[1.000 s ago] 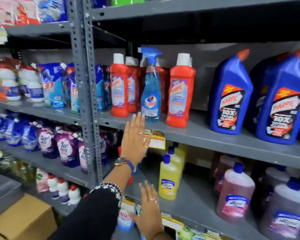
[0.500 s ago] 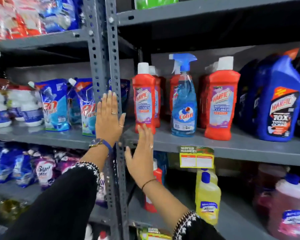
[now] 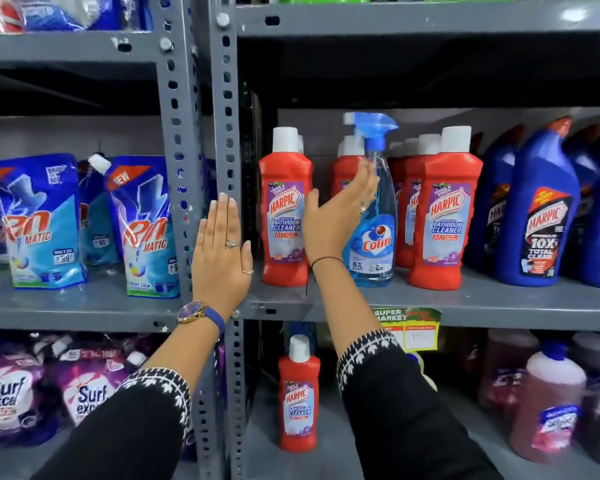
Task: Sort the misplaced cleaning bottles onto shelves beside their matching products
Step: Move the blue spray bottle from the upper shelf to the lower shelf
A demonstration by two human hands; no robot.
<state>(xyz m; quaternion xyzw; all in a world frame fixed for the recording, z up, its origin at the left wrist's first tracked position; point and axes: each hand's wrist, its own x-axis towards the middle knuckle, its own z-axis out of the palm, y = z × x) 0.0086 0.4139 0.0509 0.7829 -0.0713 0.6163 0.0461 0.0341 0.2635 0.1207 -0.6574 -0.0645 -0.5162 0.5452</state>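
Observation:
A blue Colin spray bottle (image 3: 374,233) stands on the middle shelf (image 3: 464,306) among red Harpic bathroom cleaner bottles (image 3: 442,216). My right hand (image 3: 333,223) is open, palm toward the spray bottle, its fingertips touching the bottle's left shoulder without a closed grip. My left hand (image 3: 222,258) is flat and open in front of the grey shelf upright (image 3: 222,116), holding nothing. A single red Harpic bottle (image 3: 298,396) stands alone on the shelf below, next to pink bottles.
Dark blue Harpic toilet cleaner bottles (image 3: 537,216) fill the right of the middle shelf. Rin pouches (image 3: 142,226) stand in the left bay, Surf Excel pouches (image 3: 11,396) below them. Pink liquid bottles (image 3: 548,410) sit at lower right. A price tag (image 3: 409,327) hangs on the shelf edge.
The view has moved closer and to the right. My right hand rose from the shelf edge to the Colin spray bottle. My left hand stays open by the upright.

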